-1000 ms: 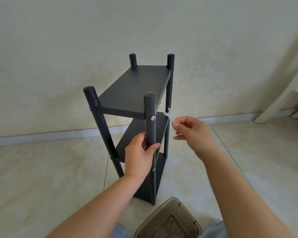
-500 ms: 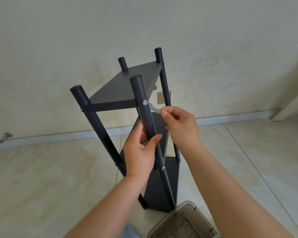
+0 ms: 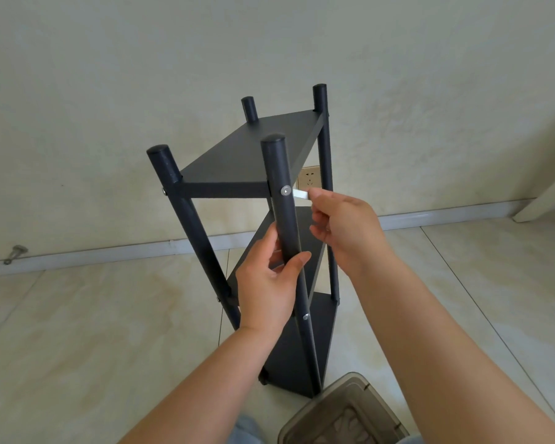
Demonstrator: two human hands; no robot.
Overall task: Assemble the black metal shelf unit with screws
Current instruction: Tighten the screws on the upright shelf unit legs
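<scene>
A black three-tier shelf unit (image 3: 250, 158) stands on the tiled floor, with four round posts. My left hand (image 3: 269, 280) grips the near right post (image 3: 284, 213) below the top shelf. A silver screw head (image 3: 285, 190) shows on that post at top-shelf height. My right hand (image 3: 343, 232) pinches a small white tool (image 3: 300, 194), whose tip sits at that screw. More screw heads show on the near left post (image 3: 163, 191) and lower on the near right post (image 3: 305, 316).
A smoky translucent plastic box (image 3: 343, 411) sits on the floor by my knees at the bottom right. A wall socket (image 3: 308, 177) is behind the shelf. A metal fitting (image 3: 15, 253) sticks out at the skirting, left. A white furniture leg (image 3: 545, 193) stands at the right.
The shelf unit has tilted and turned a little toward me. My right hand brought the white tool from the right side in to the top screw on the near right post.
</scene>
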